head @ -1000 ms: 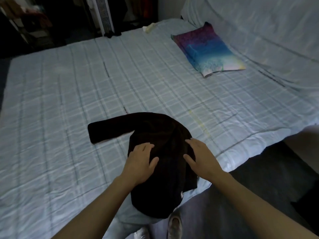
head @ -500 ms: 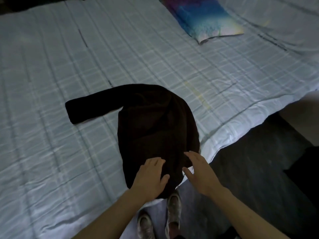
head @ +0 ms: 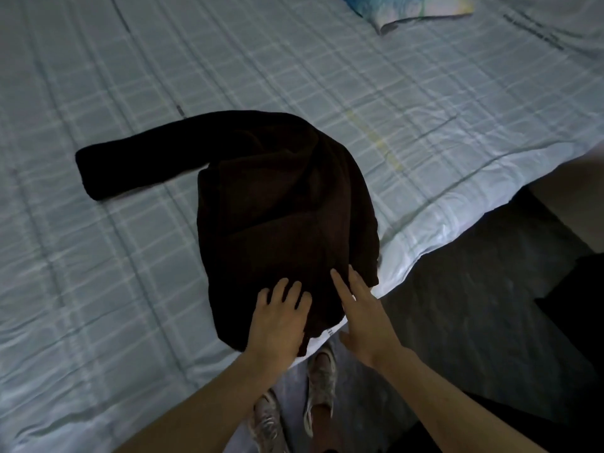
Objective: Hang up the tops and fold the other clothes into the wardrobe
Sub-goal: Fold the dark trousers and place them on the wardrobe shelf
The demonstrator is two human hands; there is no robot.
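This is looking like a bedroom in a home. A wide bed (head: 130, 289) under a pale checked sheet is filling most of the view, a multicoloured pillow (head: 421, 13) is lying at its far side, a dark top (head: 281, 204) is lying spread on the sheet, and dark floor (head: 474, 305) is showing beside the bed's edge.

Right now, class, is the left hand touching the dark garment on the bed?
Touching. The head view shows the left hand flat on the dark garment, fingers spread over its near edge.

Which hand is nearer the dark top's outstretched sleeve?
Left. The left hand rests on the hem of the dark top, on its sleeve side; the right hand touches that hem farther off, by the bed edge.
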